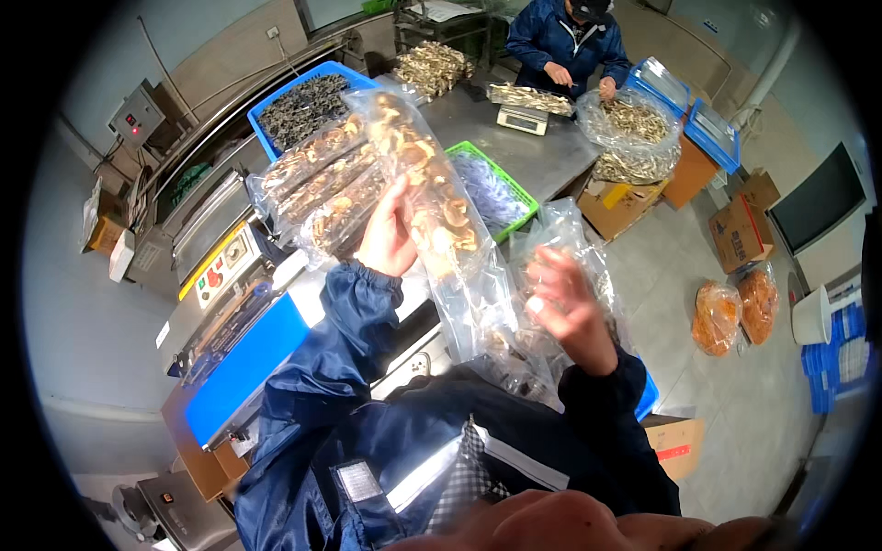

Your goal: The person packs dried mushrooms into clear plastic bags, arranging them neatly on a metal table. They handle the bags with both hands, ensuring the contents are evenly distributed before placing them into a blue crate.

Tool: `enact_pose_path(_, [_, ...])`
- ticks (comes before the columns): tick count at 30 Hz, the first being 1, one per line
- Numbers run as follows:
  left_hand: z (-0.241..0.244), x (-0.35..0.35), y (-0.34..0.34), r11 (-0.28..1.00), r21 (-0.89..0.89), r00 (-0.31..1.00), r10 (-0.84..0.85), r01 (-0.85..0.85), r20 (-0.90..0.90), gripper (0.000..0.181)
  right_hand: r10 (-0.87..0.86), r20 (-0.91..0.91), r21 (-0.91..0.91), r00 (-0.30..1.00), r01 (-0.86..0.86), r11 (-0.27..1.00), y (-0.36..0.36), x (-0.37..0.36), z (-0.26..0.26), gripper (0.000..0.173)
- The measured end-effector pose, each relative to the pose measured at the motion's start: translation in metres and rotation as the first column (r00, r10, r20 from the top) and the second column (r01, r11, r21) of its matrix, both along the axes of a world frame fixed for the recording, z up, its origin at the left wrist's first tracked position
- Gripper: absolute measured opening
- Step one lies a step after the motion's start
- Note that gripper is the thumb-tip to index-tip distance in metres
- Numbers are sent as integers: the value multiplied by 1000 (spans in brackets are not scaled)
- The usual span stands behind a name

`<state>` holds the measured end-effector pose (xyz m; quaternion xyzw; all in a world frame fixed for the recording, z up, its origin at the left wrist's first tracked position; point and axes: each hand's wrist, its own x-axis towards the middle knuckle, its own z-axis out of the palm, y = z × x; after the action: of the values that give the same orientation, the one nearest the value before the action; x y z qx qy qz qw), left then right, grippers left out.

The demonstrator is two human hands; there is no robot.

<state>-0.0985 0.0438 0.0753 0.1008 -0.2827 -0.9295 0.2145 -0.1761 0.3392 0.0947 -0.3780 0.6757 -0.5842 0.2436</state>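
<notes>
My left hand [389, 237] grips a long clear plastic bag [448, 213] by its left side. Dried mushroom pieces fill its upper part, while the lower end near my chest is bare film. On the left lies a row of several similar filled bags [324, 182], just past my left wrist. My right hand [568, 303] is raised to the right of the held bag, blurred, with its fingers curled. Whether it pinches anything I cannot tell. Behind and below it is a larger clear plastic bag [561, 231], with dried mushrooms visible lower down.
A blue crate [329, 67] holds dark dried pieces. A green basket [530, 204] contains small clear packets. Across the metal table [544, 162], a co-worker [572, 48] handles dried goods near a scale [522, 120]. A machine with a control panel [220, 265] stands left.
</notes>
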Motion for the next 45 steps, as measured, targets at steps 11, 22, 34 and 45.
enact_pose_path(11, [-78, 31, -118, 991, 49, 988, 132, -128, -83, 62, 112, 201, 23, 973, -119, 993, -128, 1, -25, 69])
enact_pose_path(22, [-36, 23, -176, 967, 79, 967, 232, -240, 101, 53, 244, -118, -93, 963, -255, 962, -193, -37, -40, 65])
enact_pose_path(34, [-29, 11, -187, 962, 23, 951, 266, -272, 155, 47, 107, -506, -118, 856, -191, 974, -223, -44, -35, 61])
enact_pose_path(45, [-9, 23, -138, 971, -74, 951, 236, -226, 200, 41, -238, -256, -261, 937, 170, 950, -175, -25, -12, 14])
